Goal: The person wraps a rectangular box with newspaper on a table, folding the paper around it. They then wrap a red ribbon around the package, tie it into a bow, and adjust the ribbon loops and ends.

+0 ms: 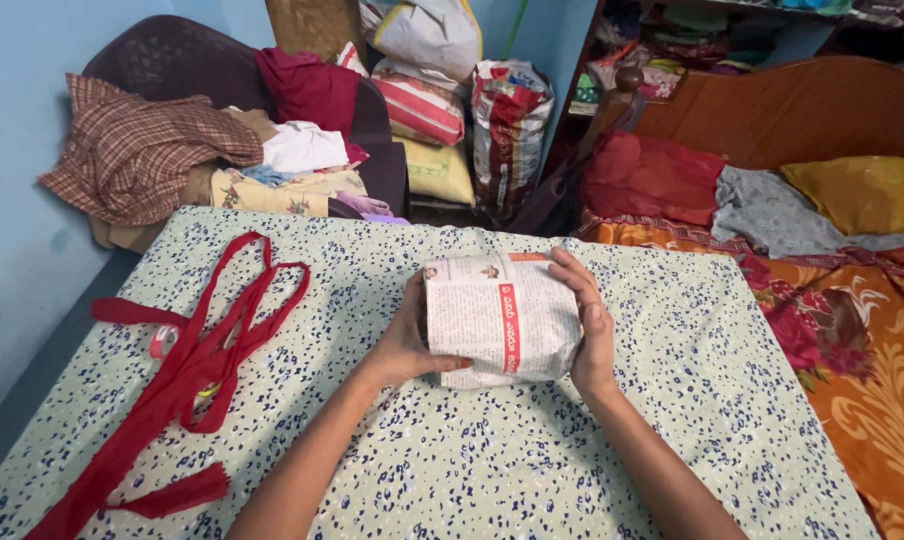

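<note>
A bundle wrapped in newspaper [500, 318] rests on a pale green cloth with small dark blue flecks [472, 470], near the middle of the surface. My left hand [408, 338] presses against the bundle's left side, thumb along its lower front edge. My right hand [590, 325] cups the right side, fingers curled over the top right corner. Both hands grip the bundle between them. What is inside the paper is hidden.
A long red cloth strip with loops [187, 370] lies on the left of the cloth. Behind stand a dark chair piled with clothes [212, 150], stuffed bags [507, 125], and a bed with orange floral cover [862, 340] and pillows at right.
</note>
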